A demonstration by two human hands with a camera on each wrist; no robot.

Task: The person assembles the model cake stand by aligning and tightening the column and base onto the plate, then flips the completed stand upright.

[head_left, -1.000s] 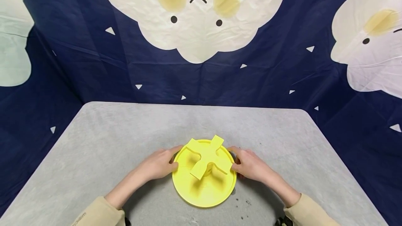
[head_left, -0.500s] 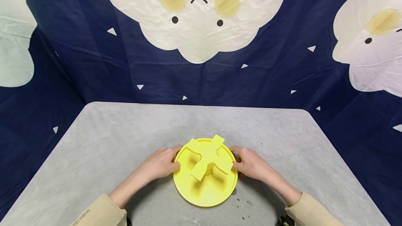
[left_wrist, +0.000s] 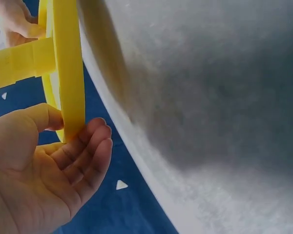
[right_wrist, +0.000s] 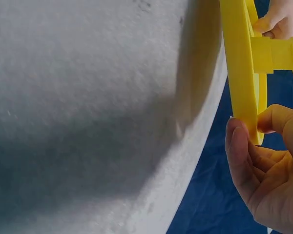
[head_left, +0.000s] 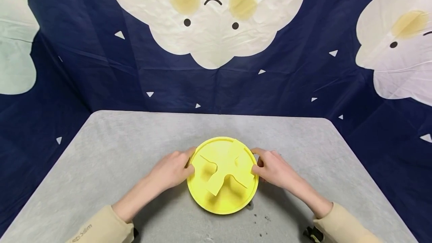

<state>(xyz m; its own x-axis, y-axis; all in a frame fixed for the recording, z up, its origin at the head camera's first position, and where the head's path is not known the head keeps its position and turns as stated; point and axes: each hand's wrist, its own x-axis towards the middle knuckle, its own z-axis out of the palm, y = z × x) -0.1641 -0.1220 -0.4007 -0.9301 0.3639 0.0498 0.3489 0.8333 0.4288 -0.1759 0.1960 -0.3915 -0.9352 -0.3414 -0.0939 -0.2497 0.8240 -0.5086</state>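
We see the yellow disc [head_left: 222, 177] lifted clear of the grey bench [head_left: 111, 153], face tilted toward the head camera. Left hand [head_left: 172, 170] pinches its left rim, thumb on top and fingers under; right hand [head_left: 273, 168] pinches the right rim likewise. A cross-shaped piece [head_left: 224, 168] stands on the disc's face.

The yellow disc [head_left: 222, 194] is held up off the grey table [head_left: 111, 153], so there is a gap under it where a hand could slip. The left hand [head_left: 172, 171] and right hand [head_left: 274, 169] block its two sides, and the cross piece [head_left: 225, 168] sticks up on top. The blue cloth wall [head_left: 270, 85] closes off the back.
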